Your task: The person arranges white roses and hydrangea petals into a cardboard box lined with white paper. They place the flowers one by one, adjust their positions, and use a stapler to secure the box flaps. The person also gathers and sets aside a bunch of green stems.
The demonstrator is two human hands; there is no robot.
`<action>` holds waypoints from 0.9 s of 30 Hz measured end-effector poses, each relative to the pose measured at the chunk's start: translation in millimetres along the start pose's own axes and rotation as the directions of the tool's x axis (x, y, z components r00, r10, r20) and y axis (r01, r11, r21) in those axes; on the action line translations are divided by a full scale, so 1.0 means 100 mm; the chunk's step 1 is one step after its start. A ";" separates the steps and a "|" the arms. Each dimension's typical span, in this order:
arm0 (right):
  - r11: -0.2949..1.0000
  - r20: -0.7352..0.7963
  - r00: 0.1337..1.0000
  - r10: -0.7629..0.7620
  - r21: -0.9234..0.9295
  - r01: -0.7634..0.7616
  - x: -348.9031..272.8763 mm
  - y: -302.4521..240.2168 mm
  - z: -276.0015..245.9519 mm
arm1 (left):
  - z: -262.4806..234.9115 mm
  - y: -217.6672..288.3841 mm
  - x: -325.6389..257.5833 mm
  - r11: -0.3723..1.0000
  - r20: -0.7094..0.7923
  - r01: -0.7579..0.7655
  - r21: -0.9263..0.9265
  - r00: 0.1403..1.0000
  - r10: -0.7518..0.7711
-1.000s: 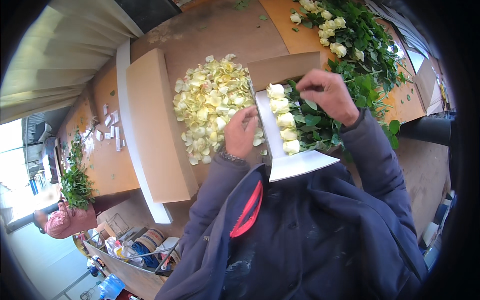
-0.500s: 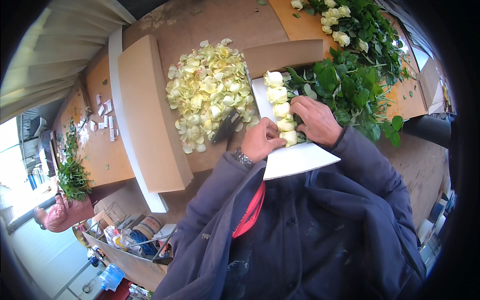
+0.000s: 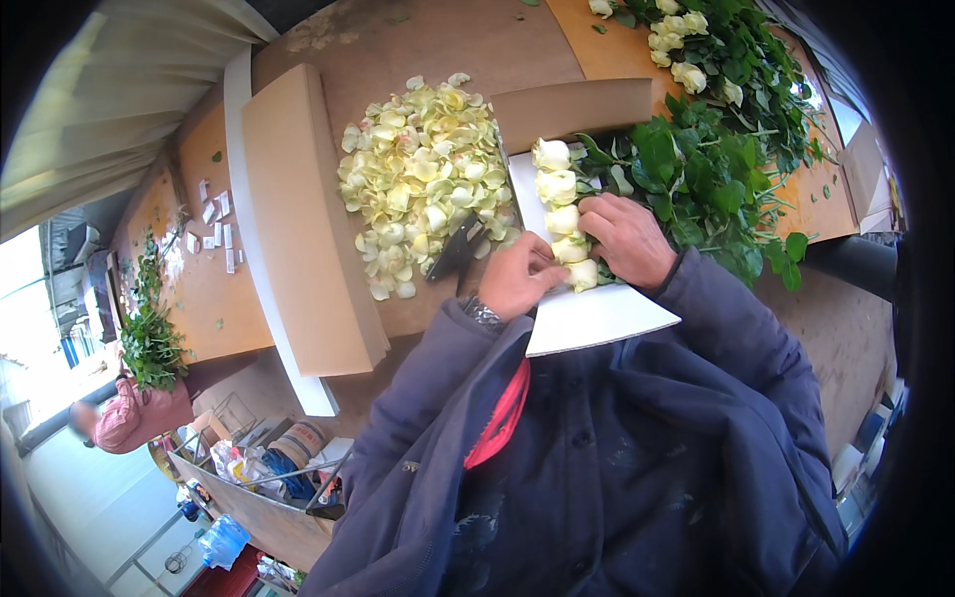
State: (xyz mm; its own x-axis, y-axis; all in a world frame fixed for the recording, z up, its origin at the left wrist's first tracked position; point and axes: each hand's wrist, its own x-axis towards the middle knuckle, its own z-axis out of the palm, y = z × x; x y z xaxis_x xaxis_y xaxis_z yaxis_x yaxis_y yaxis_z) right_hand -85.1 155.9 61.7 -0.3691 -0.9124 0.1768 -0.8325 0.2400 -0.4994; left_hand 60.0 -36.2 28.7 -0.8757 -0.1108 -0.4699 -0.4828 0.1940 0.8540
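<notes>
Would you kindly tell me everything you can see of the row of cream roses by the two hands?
The row of roses is five full, cream-white blooms with a faint yellow-green tinge, their petals closely wrapped. They lie side by side over a white board, in a line running toward the wearer, with green leaves on their right. The left hand's fingers meet the nearest blooms; the right hand reaches in from the leafy side. Most stems are hidden.

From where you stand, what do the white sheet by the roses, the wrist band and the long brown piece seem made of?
White sheet: probably cardboard with a smooth, pale face; it juts out stiffly with a clean edge.
Wrist band: likely metal, shiny, judging by its bright silvery glints.
Long brown piece: apparently cardboard, matte, given its plain tan surface and long fold.
</notes>
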 end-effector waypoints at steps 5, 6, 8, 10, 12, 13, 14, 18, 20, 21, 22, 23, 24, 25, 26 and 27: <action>0.998 0.009 0.999 -0.049 -0.039 0.049 -0.03 0.02 0.01 | -0.13 -0.02 0.03 0.937 -0.230 -0.133 -0.324 0.971 0.059; 0.998 0.017 0.999 -0.048 -0.038 0.049 -0.03 0.02 0.00 | -0.13 -0.01 0.04 0.946 -0.264 -0.242 -0.217 0.947 0.182; 0.998 0.033 0.998 -0.047 -0.038 0.048 -0.01 0.02 -0.02 | -0.08 0.02 0.07 0.908 -0.309 -0.418 -0.017 0.866 0.393; 0.997 0.032 0.999 -0.042 0.069 0.040 0.03 0.03 -0.08 | 0.02 0.06 0.08 0.913 -0.261 -0.407 0.008 0.881 0.395; 0.971 0.080 0.996 0.025 0.233 -0.043 0.08 0.08 -0.17 | 0.06 0.08 0.09 0.893 -0.211 -0.434 0.121 0.868 0.450; 0.932 0.138 0.987 0.085 0.338 -0.128 0.10 0.11 -0.24 | 0.07 0.09 0.10 0.894 -0.199 -0.429 0.125 0.872 0.446; 0.876 0.201 0.970 0.136 0.433 -0.212 0.12 0.14 -0.29 | 0.07 0.09 0.11 0.893 -0.187 -0.430 0.136 0.874 0.449; 0.855 -0.051 0.919 0.391 0.389 -0.342 0.27 0.16 -0.25 | 0.07 0.09 0.09 0.891 -0.217 -0.428 0.153 0.865 0.453; 0.911 -0.066 0.940 0.336 0.276 -0.306 0.34 0.18 -0.15 | 0.08 0.09 0.09 0.890 -0.221 -0.431 0.149 0.862 0.455; 0.934 -0.076 0.951 0.301 0.225 -0.278 0.35 0.19 -0.10 | 0.08 0.09 0.09 0.892 -0.213 -0.429 0.146 0.867 0.451; 0.949 -0.072 0.962 0.263 0.198 -0.245 0.36 0.21 -0.07 | 0.08 0.09 0.09 0.888 -0.207 -0.438 0.138 0.864 0.459; 0.962 -0.067 0.972 0.225 0.173 -0.211 0.36 0.23 -0.04 | 0.07 0.09 0.09 0.904 -0.201 -0.414 0.103 0.882 0.427; 0.974 -0.061 0.981 0.185 0.148 -0.174 0.36 0.26 -0.03 | 0.06 0.09 0.08 0.914 -0.200 -0.400 0.063 0.892 0.404; 0.981 -0.060 0.985 0.162 0.113 -0.155 0.34 0.28 -0.02 | 0.04 0.10 0.09 0.922 -0.200 -0.386 0.023 0.902 0.382; 0.991 -0.082 0.991 0.108 0.086 -0.101 0.34 0.30 -0.01 | 0.02 0.10 0.09 0.918 -0.275 -0.396 0.018 0.881 0.385; 0.997 -0.094 0.993 0.067 0.056 -0.062 0.32 0.31 0.00 | 0.01 0.11 0.10 0.915 -0.345 -0.404 0.011 0.857 0.383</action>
State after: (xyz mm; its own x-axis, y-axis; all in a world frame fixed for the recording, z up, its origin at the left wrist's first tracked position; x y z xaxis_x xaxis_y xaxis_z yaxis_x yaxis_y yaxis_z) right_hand -122.6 134.3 51.9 -0.4609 -0.8593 0.2218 -0.7837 0.2768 -0.5560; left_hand 45.9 -34.5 33.7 -0.9341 -0.3571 0.0017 -0.0874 0.2332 0.9685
